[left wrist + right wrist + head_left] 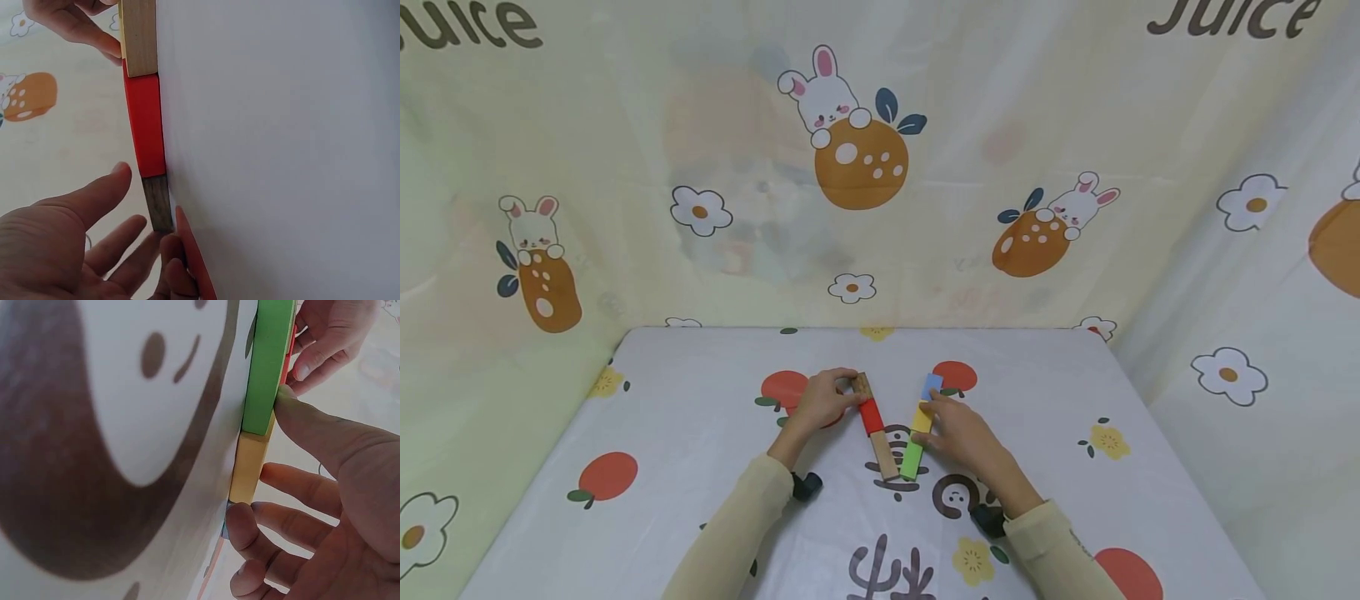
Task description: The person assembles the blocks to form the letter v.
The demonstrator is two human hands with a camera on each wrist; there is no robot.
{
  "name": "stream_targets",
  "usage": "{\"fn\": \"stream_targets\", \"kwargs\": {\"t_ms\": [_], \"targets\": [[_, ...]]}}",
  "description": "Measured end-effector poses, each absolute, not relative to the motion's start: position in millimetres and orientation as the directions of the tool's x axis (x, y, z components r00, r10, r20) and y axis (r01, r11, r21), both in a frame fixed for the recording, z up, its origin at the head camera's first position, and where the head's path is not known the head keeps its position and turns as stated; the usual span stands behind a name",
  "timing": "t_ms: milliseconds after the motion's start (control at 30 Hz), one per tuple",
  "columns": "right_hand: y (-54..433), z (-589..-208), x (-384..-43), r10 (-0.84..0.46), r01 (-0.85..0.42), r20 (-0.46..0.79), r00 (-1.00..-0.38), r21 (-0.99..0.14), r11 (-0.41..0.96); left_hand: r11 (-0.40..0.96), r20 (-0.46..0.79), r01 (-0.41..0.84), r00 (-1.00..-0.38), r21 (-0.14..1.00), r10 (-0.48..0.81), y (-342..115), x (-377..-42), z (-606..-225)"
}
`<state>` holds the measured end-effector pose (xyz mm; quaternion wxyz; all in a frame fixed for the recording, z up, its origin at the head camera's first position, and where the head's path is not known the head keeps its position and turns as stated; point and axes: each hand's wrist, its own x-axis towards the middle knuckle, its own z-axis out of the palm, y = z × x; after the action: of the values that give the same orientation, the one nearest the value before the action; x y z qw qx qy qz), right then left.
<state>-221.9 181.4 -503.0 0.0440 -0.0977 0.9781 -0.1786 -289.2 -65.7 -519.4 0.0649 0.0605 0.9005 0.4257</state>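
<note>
Two slanting rows of blocks lie on the table, their near ends close together and their far ends spread apart. From far to near, the left row has a dark brown wooden block [862,383], a red block [871,417] and a plain wooden block [883,457]. The right row runs blue block [932,382], yellow block [922,422], green block [912,461]. My left hand [822,404] has fingertips at the brown block's far end; in the left wrist view its thumb [115,181] stands apart from the row. My right hand [964,432] touches the right row, fingers spread along it.
A white cloth with printed fruit and flowers covers the table [662,417]. Printed curtains [760,267] hang behind it and at both sides. Dark wrist cameras [807,487] sit under both forearms.
</note>
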Motion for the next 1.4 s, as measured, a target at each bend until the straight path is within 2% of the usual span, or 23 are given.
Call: {"fn": "stream_targets", "kwargs": {"t_ms": [400,567,800,1400], "targets": [[179.8,-499.1,-224.1,-0.231,-0.2,-0.062,-0.971,-0.316,0.927,0.643,0.009,0.122,-0.984,0.756,0.176,-66.1,-281.9,-514.0],[181.2,-498.3,-225.8,-0.241,-0.215,-0.059,-0.969,-0.289,0.933,0.718,0.162,0.25,-0.968,0.65,0.191,-66.2,-277.6,-512.0],[183.9,-498.6,-228.8,-0.262,-0.241,-0.051,-0.964,-0.258,0.936,0.835,0.262,0.307,-0.943,0.457,0.204,-74.6,-264.1,-507.5],[186.8,-496.3,-227.3,-0.26,-0.236,-0.055,-0.964,-0.27,0.934,0.878,0.223,0.406,-0.908,0.254,0.356,-92.2,-237.2,-501.3]]}}
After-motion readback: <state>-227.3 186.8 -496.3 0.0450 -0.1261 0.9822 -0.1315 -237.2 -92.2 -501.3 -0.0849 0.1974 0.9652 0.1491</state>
